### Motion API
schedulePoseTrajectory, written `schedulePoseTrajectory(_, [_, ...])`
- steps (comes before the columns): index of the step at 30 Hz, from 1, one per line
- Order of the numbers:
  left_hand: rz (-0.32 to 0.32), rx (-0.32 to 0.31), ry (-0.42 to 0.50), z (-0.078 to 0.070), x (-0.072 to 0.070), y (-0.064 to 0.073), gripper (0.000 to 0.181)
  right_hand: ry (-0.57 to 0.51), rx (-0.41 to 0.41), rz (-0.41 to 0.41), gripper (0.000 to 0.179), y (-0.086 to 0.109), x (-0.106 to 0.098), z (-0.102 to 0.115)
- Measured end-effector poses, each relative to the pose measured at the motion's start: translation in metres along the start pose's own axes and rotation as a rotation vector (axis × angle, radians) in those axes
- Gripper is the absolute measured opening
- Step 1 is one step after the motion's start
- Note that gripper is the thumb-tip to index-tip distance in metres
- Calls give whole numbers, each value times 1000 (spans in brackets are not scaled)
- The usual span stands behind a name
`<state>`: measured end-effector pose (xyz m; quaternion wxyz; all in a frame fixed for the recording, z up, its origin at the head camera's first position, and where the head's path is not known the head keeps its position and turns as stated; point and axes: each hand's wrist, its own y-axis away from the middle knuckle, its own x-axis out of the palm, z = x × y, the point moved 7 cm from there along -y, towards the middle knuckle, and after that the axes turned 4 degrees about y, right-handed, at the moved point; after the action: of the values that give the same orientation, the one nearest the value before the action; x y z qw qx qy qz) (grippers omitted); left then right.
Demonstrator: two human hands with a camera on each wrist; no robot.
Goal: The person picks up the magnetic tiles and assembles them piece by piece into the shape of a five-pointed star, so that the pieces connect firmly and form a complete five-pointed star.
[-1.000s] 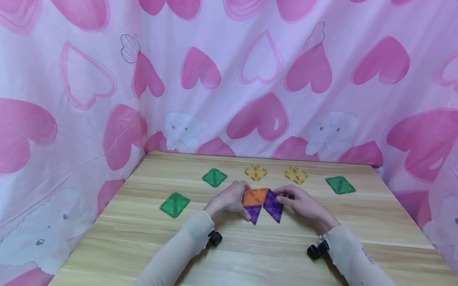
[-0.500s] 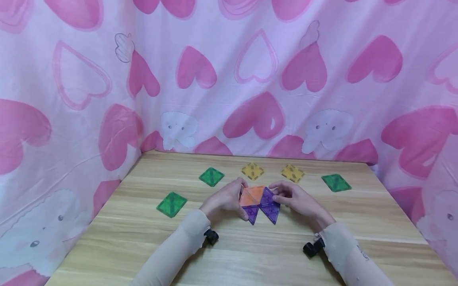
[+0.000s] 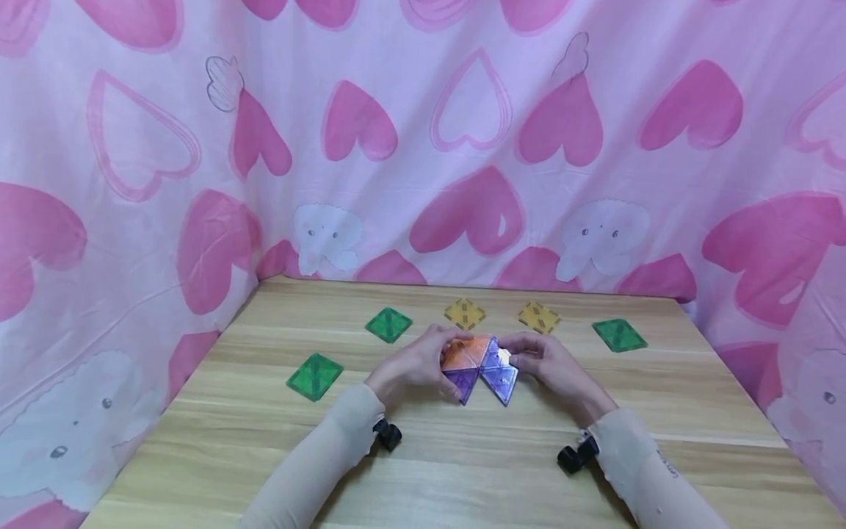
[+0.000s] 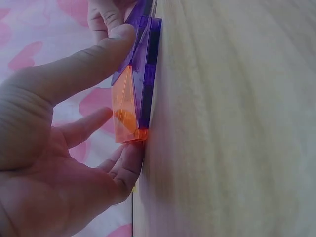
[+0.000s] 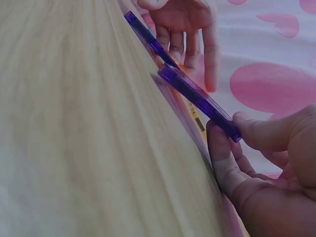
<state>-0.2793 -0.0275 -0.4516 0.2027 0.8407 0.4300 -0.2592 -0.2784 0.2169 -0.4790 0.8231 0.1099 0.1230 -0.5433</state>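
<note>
Several translucent triangular magnetic tiles are joined edge to edge in a fan between both hands. Orange tiles (image 3: 468, 353) form its upper left, purple tiles (image 3: 499, 382) its right side, and another purple tile (image 3: 462, 381) its lower left. My left hand (image 3: 415, 364) holds the left side, thumb over the near purple tile and fingers at the orange edge. My right hand (image 3: 554, 369) pinches the outer edge of the purple tiles between thumb and fingers, as the right wrist view shows a purple tile (image 5: 197, 98) tilted above the tabletop. Part of the orange is hidden by left fingers.
On the wooden table (image 3: 449, 470) lie green tiles at left (image 3: 315, 377), back left (image 3: 388, 325) and right (image 3: 619, 335). Two yellow tiles (image 3: 465, 314) (image 3: 539, 317) lie behind the hands. A pink heart-patterned cloth (image 3: 370, 191) hangs behind the table.
The joined tiles have been tilted and raised slightly, and light now glints off the purple ones. Both hands keep their hold. The head view has shifted a little.
</note>
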Motion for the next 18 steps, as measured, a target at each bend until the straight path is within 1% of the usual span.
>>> schedulePoseTrajectory(2, [5,2,-38,-1,0,0,114,8,5,-12,38,0,0,-1])
schedulePoseTrajectory(5, [18,31,-95,-4,2,0,119,21,-12,-23,38,0,0,-1])
schedulePoseTrajectory(9, [22,56,-147,-6,3,0,127,-16,-48,0,40,0,3,1])
schedulePoseTrajectory(12, [17,46,-162,-6,5,1,128,-55,-81,34,43,0,7,3])
schedulePoseTrajectory(14, [16,41,-166,-6,6,1,128,-62,-94,45,45,0,10,4])
schedulePoseTrajectory(17, [16,37,-159,-8,7,2,127,-66,-88,43,47,0,12,4])
schedulePoseTrajectory(18, [16,44,-158,-9,8,2,127,-63,-85,43,48,0,13,5])
